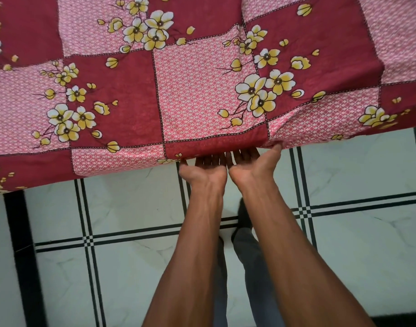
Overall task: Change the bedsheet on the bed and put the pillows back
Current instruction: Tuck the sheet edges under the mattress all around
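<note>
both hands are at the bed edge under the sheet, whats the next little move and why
Probably push the fingers further in to tuck the sheet under. Both the left hand and the right hand are palm-up side by side at the bed's edge, fingertips already hidden beneath the cloth, and the edge to the right looks loose.

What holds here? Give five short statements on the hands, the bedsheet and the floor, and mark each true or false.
1. Both hands, left hand and right hand, are at the bed's near edge, side by side. True.
2. The bedsheet is plain white. False: it is red and pink patchwork with yellow-white flowers.
3. The palms face up, fingers reaching under the sheet's edge. True.
4. A pillow lies on the sheet. False: none is in view.
5. The floor is wooden planks. False: it is pale tile with dark lines.
</note>
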Available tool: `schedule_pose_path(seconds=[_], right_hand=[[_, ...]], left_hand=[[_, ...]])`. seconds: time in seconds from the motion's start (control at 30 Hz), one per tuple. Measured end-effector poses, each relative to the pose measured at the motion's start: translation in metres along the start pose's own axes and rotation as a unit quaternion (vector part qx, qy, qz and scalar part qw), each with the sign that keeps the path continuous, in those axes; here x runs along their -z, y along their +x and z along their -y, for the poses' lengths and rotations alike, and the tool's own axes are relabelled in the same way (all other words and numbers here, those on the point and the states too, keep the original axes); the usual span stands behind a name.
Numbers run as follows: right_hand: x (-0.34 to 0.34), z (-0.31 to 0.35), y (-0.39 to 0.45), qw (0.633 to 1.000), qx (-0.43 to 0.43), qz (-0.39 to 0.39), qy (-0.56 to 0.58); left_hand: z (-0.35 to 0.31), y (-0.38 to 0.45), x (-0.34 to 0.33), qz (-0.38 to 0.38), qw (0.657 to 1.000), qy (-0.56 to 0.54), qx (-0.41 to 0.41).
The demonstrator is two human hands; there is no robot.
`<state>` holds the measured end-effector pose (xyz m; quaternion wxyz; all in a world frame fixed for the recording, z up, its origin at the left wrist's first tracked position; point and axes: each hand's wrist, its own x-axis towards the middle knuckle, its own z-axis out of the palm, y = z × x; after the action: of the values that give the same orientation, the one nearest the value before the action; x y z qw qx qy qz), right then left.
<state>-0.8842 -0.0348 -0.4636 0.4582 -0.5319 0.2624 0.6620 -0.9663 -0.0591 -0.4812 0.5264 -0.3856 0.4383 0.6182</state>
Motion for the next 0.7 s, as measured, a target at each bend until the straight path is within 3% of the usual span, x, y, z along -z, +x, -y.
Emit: schedule_pose_path(seconds=[0.1, 0.17, 0.23, 0.3, 0.4, 0.53, 0.63, 0.7], right_hand=[[0.010, 0.006, 0.019, 0.999, 0.010, 0.008, -0.040], [0.018, 0.009, 0.021, 0.996, 0.019, 0.019, -0.083], [0.030, 0.013, 0.016, 0.988, 0.033, -0.015, -0.153], [0.047, 0.017, 0.012, 0.966, 0.057, -0.065, -0.245], [0.069, 0.034, 0.015, 0.953, 0.096, -0.049, -0.283], [0.081, 0.080, 0.024, 0.961, 0.136, 0.021, -0.240], [0.082, 0.126, 0.035, 0.975, 0.156, 0.045, -0.153], [0.081, 0.145, 0.040, 0.972, 0.158, 0.043, -0.169]], left_hand=[[-0.005, 0.013, 0.001, 0.005, 1.000, 0.017, -0.023], [-0.009, 0.015, 0.011, -0.017, 0.988, 0.146, -0.038], [-0.011, 0.004, 0.024, -0.051, 0.942, 0.328, -0.044], [-0.009, -0.005, 0.043, -0.084, 0.905, 0.414, -0.046], [0.005, -0.006, 0.057, -0.072, 0.904, 0.420, -0.026], [0.038, 0.003, 0.054, 0.044, 0.904, 0.426, 0.012], [0.061, 0.011, 0.041, 0.120, 0.918, 0.375, 0.041], [0.077, 0.013, 0.027, 0.150, 0.918, 0.365, 0.045]])
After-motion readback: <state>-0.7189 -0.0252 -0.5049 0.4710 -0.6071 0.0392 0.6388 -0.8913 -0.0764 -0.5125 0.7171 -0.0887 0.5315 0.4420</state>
